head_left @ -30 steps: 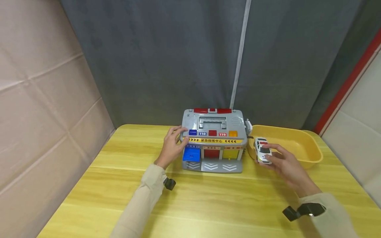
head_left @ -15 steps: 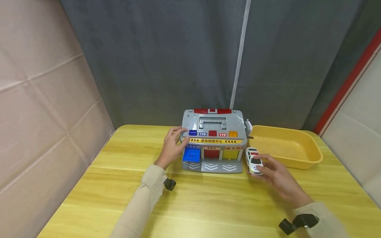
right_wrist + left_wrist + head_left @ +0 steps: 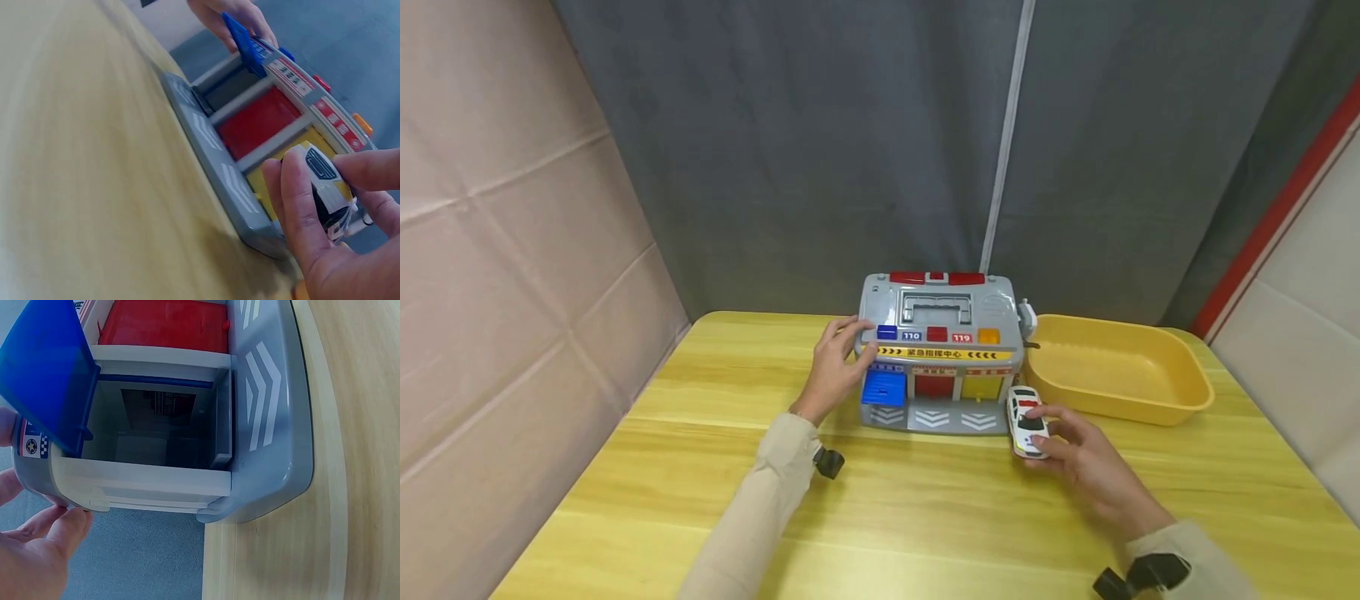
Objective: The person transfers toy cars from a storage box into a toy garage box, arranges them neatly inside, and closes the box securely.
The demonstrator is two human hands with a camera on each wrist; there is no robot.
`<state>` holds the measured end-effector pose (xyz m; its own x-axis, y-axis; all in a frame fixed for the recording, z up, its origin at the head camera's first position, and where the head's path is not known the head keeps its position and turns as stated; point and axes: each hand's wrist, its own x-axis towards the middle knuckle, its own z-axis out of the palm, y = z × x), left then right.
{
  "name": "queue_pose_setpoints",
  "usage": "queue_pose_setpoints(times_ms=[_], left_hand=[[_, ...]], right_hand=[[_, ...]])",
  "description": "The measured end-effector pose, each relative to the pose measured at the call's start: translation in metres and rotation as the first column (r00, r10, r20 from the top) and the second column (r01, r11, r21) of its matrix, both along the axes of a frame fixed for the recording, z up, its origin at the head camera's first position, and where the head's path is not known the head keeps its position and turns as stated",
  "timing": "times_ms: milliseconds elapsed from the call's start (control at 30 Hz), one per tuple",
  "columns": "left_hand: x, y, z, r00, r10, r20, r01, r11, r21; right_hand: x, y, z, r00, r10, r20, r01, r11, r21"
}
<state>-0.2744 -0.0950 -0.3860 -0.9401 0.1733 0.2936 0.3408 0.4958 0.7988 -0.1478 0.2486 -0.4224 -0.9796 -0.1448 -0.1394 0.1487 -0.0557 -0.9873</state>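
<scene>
A grey toy rescue station stands on the table, with a red carry-handle area and coloured buttons on top. My left hand holds its left upper corner, fingers at the roof edge. Close to that hand, the blue garage door is swung up, and the bay behind it looks hollow. The red door and the yellow door are down. My right hand pinches a white toy police car between thumb and fingers, beside the station's front right corner.
A yellow plastic tub stands right of the station, behind my right hand. The wooden table ends at a dark grey curtain. Padded pale panels rise on the left.
My right hand has carried the toy car from over the tub's near left edge leftward and toward me, to the station's right front corner. The left hand stays at its corner.
</scene>
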Motion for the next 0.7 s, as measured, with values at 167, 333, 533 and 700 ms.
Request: queue_pose_setpoints(times_ms=[167, 333, 533, 700], left_hand=[[0.001, 0.001, 0.001, 1.0, 0.005, 0.004, -0.005, 1.0, -0.001], [0.001, 0.001, 0.001, 1.0, -0.002, 0.004, 0.002, 1.0, 0.001], [0.0, 0.001, 0.001, 1.0, -0.001, 0.009, 0.001, 1.0, -0.002], [0.001, 0.001, 0.0, 1.0, 0.003, 0.004, -0.003, 1.0, -0.004]], right_hand=[[0.003, -0.013, -0.002, 0.999, 0.046, 0.015, -0.047, 0.999, 0.019], [0.0, -0.029, 0.0, 0.996, 0.086, 0.038, -0.087, 0.996, 0.017], [-0.006, -0.046, 0.003, 0.99, 0.108, 0.089, -0.109, 0.994, 0.008], [-0.013, -0.059, 0.002, 0.986, 0.126, 0.111, -0.126, 0.992, -0.01]])
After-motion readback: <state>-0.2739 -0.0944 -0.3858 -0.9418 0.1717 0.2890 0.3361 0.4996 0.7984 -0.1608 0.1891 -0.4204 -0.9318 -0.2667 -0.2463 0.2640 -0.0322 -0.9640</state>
